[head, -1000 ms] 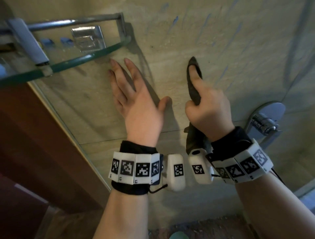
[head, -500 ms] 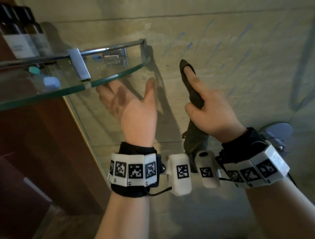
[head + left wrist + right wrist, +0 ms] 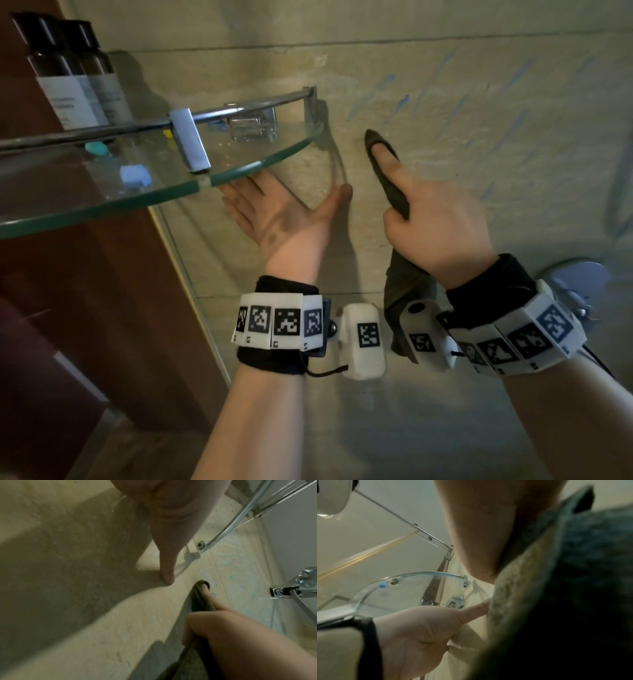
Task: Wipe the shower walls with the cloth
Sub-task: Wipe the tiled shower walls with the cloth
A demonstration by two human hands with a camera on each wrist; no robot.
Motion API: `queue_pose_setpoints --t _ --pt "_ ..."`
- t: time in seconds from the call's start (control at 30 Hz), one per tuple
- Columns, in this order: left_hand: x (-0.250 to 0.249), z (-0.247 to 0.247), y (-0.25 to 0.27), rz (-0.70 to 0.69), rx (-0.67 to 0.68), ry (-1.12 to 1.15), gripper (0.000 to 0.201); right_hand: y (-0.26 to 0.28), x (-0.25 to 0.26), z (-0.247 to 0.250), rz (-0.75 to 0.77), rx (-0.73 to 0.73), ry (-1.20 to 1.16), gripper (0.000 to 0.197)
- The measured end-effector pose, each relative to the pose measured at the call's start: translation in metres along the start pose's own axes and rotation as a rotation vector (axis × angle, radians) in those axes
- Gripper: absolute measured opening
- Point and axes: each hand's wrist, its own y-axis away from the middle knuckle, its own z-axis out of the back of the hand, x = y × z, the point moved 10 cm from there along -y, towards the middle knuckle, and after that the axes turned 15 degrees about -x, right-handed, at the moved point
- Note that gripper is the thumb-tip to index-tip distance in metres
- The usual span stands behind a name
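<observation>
My right hand (image 3: pixel 435 222) grips a dark grey-green cloth (image 3: pixel 387 171). Its index finger is stretched out and presses the cloth's tip against the beige stone shower wall (image 3: pixel 479 102); the cloth's tail (image 3: pixel 404 298) hangs below the wrist. In the left wrist view the cloth (image 3: pixel 202 596) lies under that finger on the wall. My left hand (image 3: pixel 281 212) is open, palm up, fingers straight, just under the glass corner shelf (image 3: pixel 260 168), thumb tip at the wall. Blue streaks (image 3: pixel 387 92) mark the wall above and to the right of the cloth.
The glass shelf with its chrome rail (image 3: pixel 239 106) juts out at the upper left and carries two dark bottles (image 3: pixel 68 68) and small blue pieces (image 3: pixel 135 174). A chrome valve plate (image 3: pixel 579 277) sits behind my right wrist. A brown panel (image 3: pixel 85 291) and glass edge bound the left.
My left hand came off the wall, turned palm up and moved under the glass shelf. The right hand kept the cloth pressed to the wall. The view tilted upward, bringing the bottles into sight.
</observation>
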Motion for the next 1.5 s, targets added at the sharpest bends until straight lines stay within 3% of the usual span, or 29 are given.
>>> queue_pose_setpoints --t 0.13,0.3,0.5,0.67,0.87,1.03,1.23,1.4,1.5 --pt "0.001 -0.002 -0.001 0.003 0.004 -0.001 0.130 -0.003 -0.005 0.010 -0.059 -0.048 -0.046 0.082" --pt "0.000 -0.004 -0.001 0.003 0.024 -0.020 0.129 0.004 0.010 -0.009 0.012 0.063 0.002 0.084" --pt "0.000 -0.005 0.001 0.001 0.044 -0.003 0.129 -0.001 0.005 0.004 -0.032 -0.011 -0.008 0.083" --pt "-0.001 -0.005 0.001 -0.003 0.057 -0.015 0.127 0.001 0.021 -0.009 0.048 0.048 -0.008 0.085" --pt "-0.001 -0.005 0.000 -0.001 0.069 -0.047 0.128 -0.007 0.009 0.009 -0.013 -0.051 -0.082 0.083" --pt "-0.001 -0.006 0.000 0.005 0.086 -0.045 0.128 -0.004 0.019 -0.002 0.062 0.027 -0.045 0.085" --pt "-0.001 -0.005 0.000 -0.007 0.081 -0.028 0.128 -0.009 -0.005 0.019 -0.069 -0.161 -0.085 0.083" --pt "-0.002 -0.005 0.001 -0.007 0.088 -0.038 0.127 0.000 0.004 -0.002 -0.042 -0.010 -0.017 0.085" --pt "-0.001 -0.006 0.001 -0.004 0.091 -0.037 0.127 -0.003 -0.002 0.006 -0.064 -0.055 -0.035 0.084"
